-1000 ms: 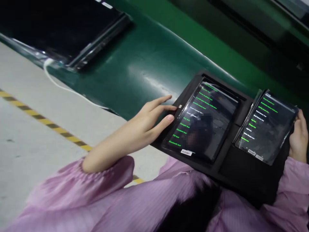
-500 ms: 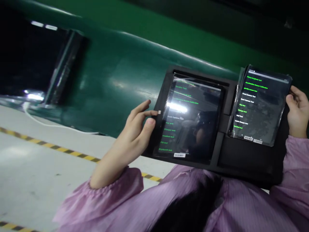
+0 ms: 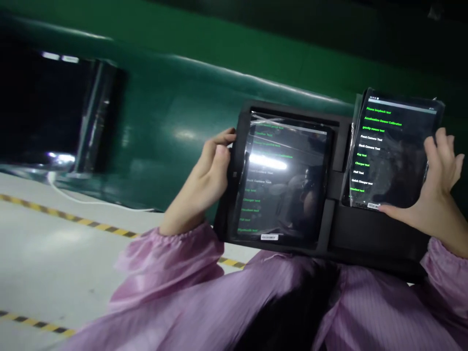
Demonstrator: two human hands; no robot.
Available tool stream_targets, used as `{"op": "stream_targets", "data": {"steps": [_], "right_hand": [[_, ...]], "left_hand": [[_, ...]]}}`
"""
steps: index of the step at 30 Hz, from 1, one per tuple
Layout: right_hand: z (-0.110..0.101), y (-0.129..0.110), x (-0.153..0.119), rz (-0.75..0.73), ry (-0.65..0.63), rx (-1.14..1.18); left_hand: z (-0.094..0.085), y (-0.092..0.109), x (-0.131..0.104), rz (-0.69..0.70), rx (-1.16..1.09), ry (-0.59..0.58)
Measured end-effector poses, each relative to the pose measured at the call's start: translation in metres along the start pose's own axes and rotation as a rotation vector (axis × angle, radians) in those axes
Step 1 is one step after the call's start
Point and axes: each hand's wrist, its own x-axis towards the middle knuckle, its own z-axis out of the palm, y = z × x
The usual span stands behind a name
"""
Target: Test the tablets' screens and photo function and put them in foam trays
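Observation:
A black foam tray point(image 3: 325, 226) lies across my lap. My left hand point(image 3: 214, 168) is closed on its left edge, thumb on top, with the other fingers partly hidden. In the tray's left compartment lies a film-covered tablet point(image 3: 285, 204), its screen lit with green and white test names and a white barcode label at the bottom. A second film-wrapped tablet point(image 3: 398, 146) rests at an angle over the upper right of the tray, showing a similar list. My right hand point(image 3: 437, 180) is spread around its lower right corner, thumb by the bottom label, fingers at the right edge.
A green-covered bench point(image 3: 171, 131) runs behind the tray. At far left on it stands a dark, plastic-wrapped item point(image 3: 44, 112) with a white cable point(image 3: 84, 200) along the bench edge. Yellow-black tape point(image 3: 73, 217) marks the pale floor.
My left hand's fingers have moved from pointing over the tray edge to closing around it. My right hand has gone from pinching the tablet's right edge to spreading at its lower corner.

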Motion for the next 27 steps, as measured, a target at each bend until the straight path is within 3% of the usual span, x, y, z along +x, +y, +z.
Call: {"op": "stream_targets", "data": {"steps": [4,7,10,16,23,27], "right_hand": [[0.010,-0.002,0.000,0.017,-0.043,0.013],[0.007,0.002,0.001,0.018,-0.031,0.039],[0.000,0.004,0.002,0.004,-0.011,0.053],[-0.004,0.006,0.003,-0.019,-0.003,0.022],[-0.012,0.023,0.001,-0.005,0.018,0.006],[-0.017,0.042,-0.004,0.067,-0.023,-0.008]], "left_hand": [[-0.011,0.022,-0.003,-0.011,0.107,-0.126],[-0.021,0.031,-0.026,0.026,0.143,-0.313],[-0.024,0.027,-0.054,0.131,0.204,-0.401],[-0.014,0.013,-0.081,0.176,0.302,-0.338],[-0.007,0.019,-0.068,0.105,0.232,-0.116],[-0.008,0.018,-0.069,0.078,0.149,-0.119]]}}
